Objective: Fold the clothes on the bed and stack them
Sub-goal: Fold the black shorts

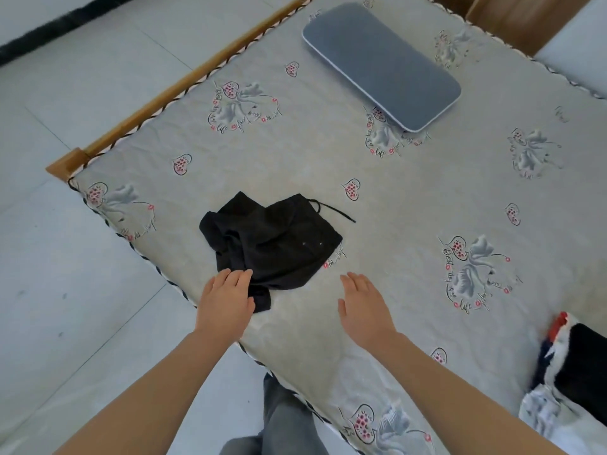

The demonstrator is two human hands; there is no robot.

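A crumpled black garment with a drawstring (272, 241) lies near the left front edge of the bed (410, 198). My left hand (226, 298) lies flat with straight fingers on the garment's near left corner. Just right of the garment, my right hand (363, 307) hovers open over the bare mattress and touches no cloth. A heap of clothes in black, white, red and navy (571, 382) sits at the bed's right front, partly cut off by the frame edge.
A grey rectangular cushion (382, 65) lies at the far side of the bed. The wooden bed frame (184, 83) runs along the left edge, with tiled floor (65, 257) beyond it. My grey trouser legs (282, 421) stand against the bed's front edge.
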